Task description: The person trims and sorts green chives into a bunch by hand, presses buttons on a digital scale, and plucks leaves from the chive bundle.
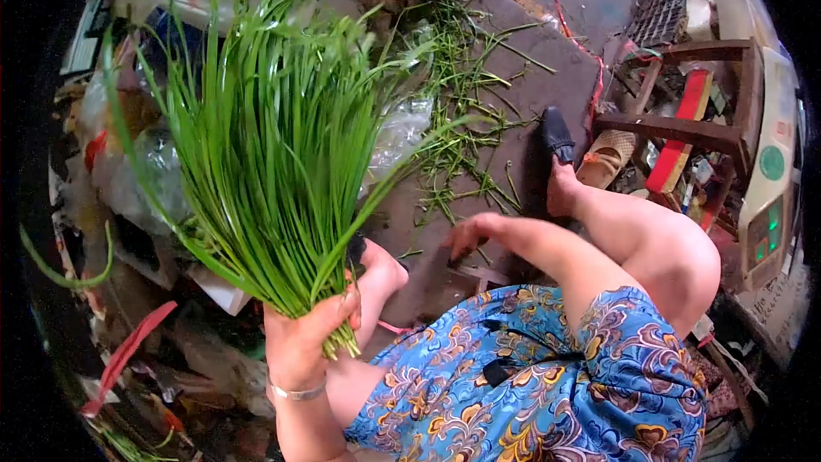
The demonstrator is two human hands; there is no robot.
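My left hand (312,334) is closed around the lower ends of a large bunch of garlic chives (274,145). The long green leaves fan upward and away from me, and the cut stem ends stick out just below my fingers. A band circles my left wrist. My right hand (472,233) hangs low over the floor between my legs, fingers pointing down and slightly apart. Nothing shows in it, though the fingertips are dark and a little blurred. Loose green scraps (462,137) lie on the floor just beyond it.
Clear plastic bags (150,175) and mixed litter fill the left side. On the right, a wooden frame (676,128) stands over a red strip (682,133) and a woven shoe (605,158). Beside it is a pale device with green digits (767,235). A red string (590,56) crosses the floor.
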